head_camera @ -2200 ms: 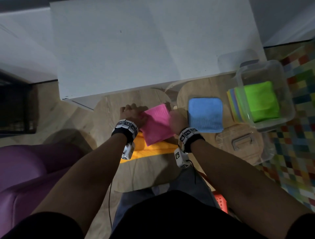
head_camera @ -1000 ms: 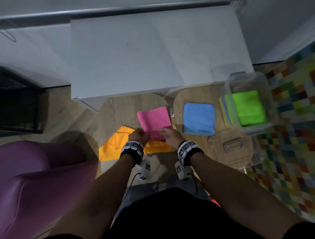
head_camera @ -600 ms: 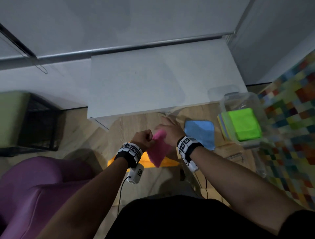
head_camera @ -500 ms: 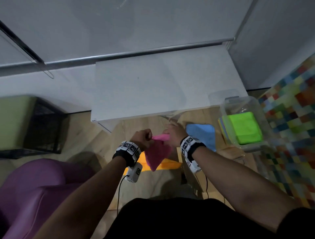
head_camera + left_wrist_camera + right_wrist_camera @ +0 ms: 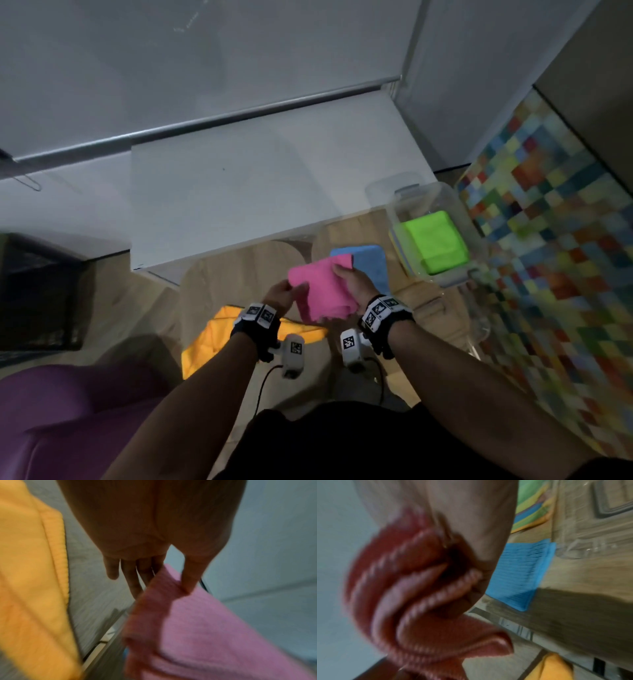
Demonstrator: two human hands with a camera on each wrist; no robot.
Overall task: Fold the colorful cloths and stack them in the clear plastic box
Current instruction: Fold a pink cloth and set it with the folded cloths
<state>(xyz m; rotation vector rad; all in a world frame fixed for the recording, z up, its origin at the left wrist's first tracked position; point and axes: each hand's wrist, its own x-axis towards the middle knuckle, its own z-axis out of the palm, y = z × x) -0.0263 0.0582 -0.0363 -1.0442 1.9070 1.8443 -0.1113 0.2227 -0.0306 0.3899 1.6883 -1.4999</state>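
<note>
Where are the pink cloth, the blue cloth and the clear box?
pink cloth (image 5: pixel 323 289), head view, middle of its top face.
blue cloth (image 5: pixel 371 265), head view, its uncovered right half.
clear box (image 5: pixel 455 277), head view, its near rim.

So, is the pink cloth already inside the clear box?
No, both hands hold the pink cloth in the air, left of the clear box with the green cloth inside.

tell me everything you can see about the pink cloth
The pink cloth is a small, soft, ribbed-looking towel, bright pink and partly folded into loose layers. It is lifted off the wooden surface, held between both hands. The left hand pinches its left edge between thumb and fingers, and the right hand grips its right side, bunching the layers. It hangs above the orange cloth, and its far corner overlaps the blue cloth in the head view.
</note>
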